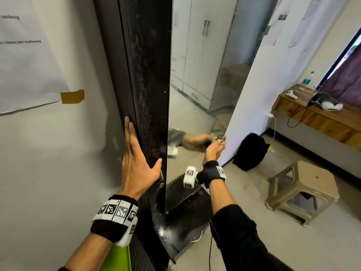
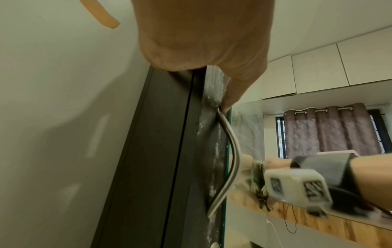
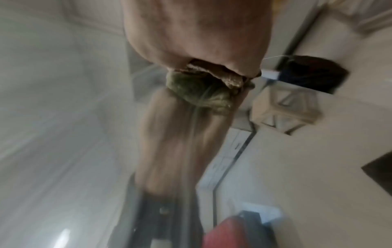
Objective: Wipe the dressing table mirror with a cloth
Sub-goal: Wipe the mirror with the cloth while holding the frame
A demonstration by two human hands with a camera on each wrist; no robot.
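The left hand [image 1: 136,165] lies flat against the dark edge of the mirror door [image 1: 150,85], its fingers [image 1: 129,130] straight and close together, pointing up along the frame, the thumb spread across the dusty black edge. Just beside the thumb tip, in the left wrist view, a curved metal handle [image 2: 232,161] stands off that edge; the thumb touches its top end. Nothing is gripped — the hand presses only.

Past the thumb, on the far side of the edge, is the mirror [image 1: 197,94], its glass streaked and hazy. The right hand [image 1: 214,149] is held against the lower part of the glass with its fingers curled round a bunched cloth [image 1: 220,138], greenish and crumpled in the right wrist view [image 3: 203,95]. The cloth sits at the fingertips, touching the glass near the mirror's right border, and its reflection meets it there. That view is blurred, so how much of the cloth lies on the glass cannot be told.

Left of the left-hand fingers, a sheet of paper [image 1: 25,55] is stuck to the wall with a strip of brown tape [image 1: 72,96].

Beyond the right-hand fingers, a black bag [image 1: 250,151] leans at the foot of the white wall, and a beige plastic stool [image 1: 304,190] stands on the floor near it. Farther off — along the wall — runs a wooden desk [image 1: 322,122] with a water bottle [image 1: 307,80] at its far end.
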